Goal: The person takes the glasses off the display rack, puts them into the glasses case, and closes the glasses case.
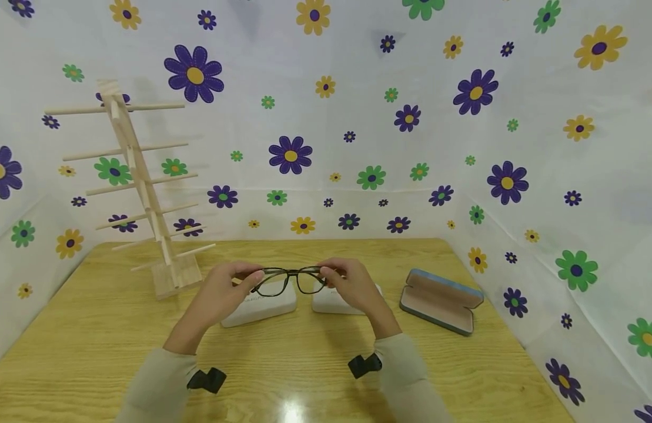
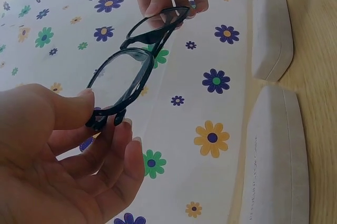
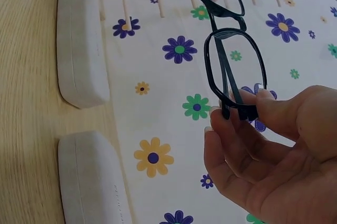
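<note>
Both hands hold a pair of black-framed eyeglasses [image 1: 290,272] up above the table, one hand at each end. My left hand [image 1: 223,289] pinches one end of the frame between thumb and fingers, close to the hinge in the left wrist view. At the opposite end, the right hand [image 1: 352,284] pinches the frame the same way. Dark temples run behind the lenses in the right wrist view and look folded in. Behind and below the glasses lie two white glasses cases, a left one [image 1: 273,304] and a right one [image 1: 326,302], each partly covered by a hand.
An open glasses case [image 1: 437,314] with a blue lid edge and pinkish lining lies at the right. Toward the back left stands a wooden rack [image 1: 140,176] with several horizontal pegs. Flower-patterned white cloth [image 1: 357,106] surrounds the wooden table [image 1: 283,364].
</note>
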Demonstrator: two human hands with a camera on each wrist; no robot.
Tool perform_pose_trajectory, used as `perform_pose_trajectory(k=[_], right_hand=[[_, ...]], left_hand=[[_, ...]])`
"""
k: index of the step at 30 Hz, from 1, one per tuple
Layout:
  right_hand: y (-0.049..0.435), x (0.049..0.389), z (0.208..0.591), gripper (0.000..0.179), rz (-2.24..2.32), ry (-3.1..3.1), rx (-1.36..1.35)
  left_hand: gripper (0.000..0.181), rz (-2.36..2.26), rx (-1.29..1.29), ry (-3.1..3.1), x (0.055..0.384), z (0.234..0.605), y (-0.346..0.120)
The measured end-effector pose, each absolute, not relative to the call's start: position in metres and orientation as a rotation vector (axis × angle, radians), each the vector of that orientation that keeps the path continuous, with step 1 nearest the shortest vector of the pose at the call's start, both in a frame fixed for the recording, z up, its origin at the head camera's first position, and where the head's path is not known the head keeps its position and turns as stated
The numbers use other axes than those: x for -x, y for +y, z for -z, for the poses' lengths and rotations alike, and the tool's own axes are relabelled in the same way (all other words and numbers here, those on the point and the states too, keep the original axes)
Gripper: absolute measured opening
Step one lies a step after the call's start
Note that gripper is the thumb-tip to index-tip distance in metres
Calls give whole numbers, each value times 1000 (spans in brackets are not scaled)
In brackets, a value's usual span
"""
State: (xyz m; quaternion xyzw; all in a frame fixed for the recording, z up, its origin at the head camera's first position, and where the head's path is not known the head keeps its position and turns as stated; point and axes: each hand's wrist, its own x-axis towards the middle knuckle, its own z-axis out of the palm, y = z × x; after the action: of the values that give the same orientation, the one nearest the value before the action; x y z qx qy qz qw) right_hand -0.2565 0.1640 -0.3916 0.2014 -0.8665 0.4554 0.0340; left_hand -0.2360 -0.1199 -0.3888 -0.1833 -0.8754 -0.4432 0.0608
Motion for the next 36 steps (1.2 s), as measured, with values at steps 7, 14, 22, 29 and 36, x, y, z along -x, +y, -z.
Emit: perform_pose_trajectory(k=[7,14,22,29,36], right_hand=[[183,258,384,26,-1379,-2667,-588],[213,257,376,28,-1389,-2660,-535],[248,247,363,29,-1349,-2683,-438],[284,239,356,30,-1329,-2701,-372],[322,223,352,28,-1203,-2748,-246]], left_hand=[[29,1335,630,-2638,246,383,-103],[28,1401,707,-2620,255,379,-77],[28,1446,755,-2637,263,372,-39],[24,1514,782,-2611,272,373,2],[24,1623,884,-2558,281,380,53]])
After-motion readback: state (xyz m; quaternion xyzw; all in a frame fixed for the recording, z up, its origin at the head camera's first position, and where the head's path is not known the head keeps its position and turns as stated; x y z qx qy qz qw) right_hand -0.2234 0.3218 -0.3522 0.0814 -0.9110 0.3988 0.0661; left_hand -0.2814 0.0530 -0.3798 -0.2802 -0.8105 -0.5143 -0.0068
